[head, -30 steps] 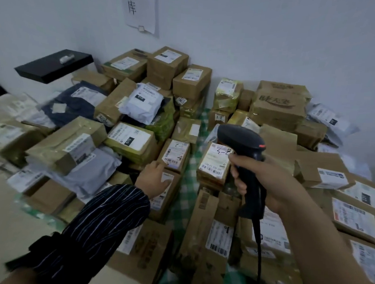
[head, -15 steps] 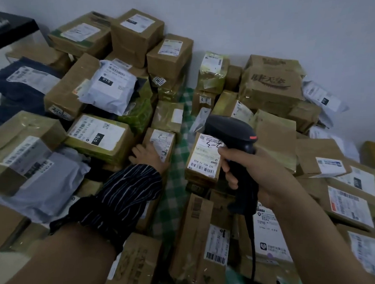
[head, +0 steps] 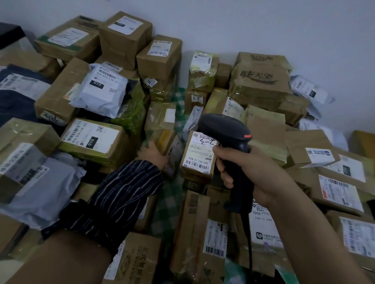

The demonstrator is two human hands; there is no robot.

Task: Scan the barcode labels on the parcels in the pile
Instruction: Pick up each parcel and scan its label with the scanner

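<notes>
Gripping hand: the right hand [head: 258, 173] closes its fingers [head: 222, 164] fully round the handle of the black scanner [head: 225, 130].
Scanner: the head points away from the person toward the pile [head: 122, 43]. A red mark shows on its side, and a black cable [head: 250, 249] hangs from the handle base.
Target parcel: a brown taped box [head: 196, 175] sits just beyond the scanner head. Its white label [head: 200, 152] faces up, with the barcode at the near edge.
Left hand: the left hand [head: 152, 153], in a dark striped sleeve [head: 123, 195], touches a tape-wrapped parcel [head: 161, 121] just left of that box. Its fingers are hidden, so the grip cannot be told.
Pile contents: brown cartons and white and grey mailer bags, most bearing white barcode labels.
Surface: a green checked cloth [head: 170, 206] shows between the parcels.
Room: a plain white wall [head: 275, 27] stands behind the pile; lighting is dim.
</notes>
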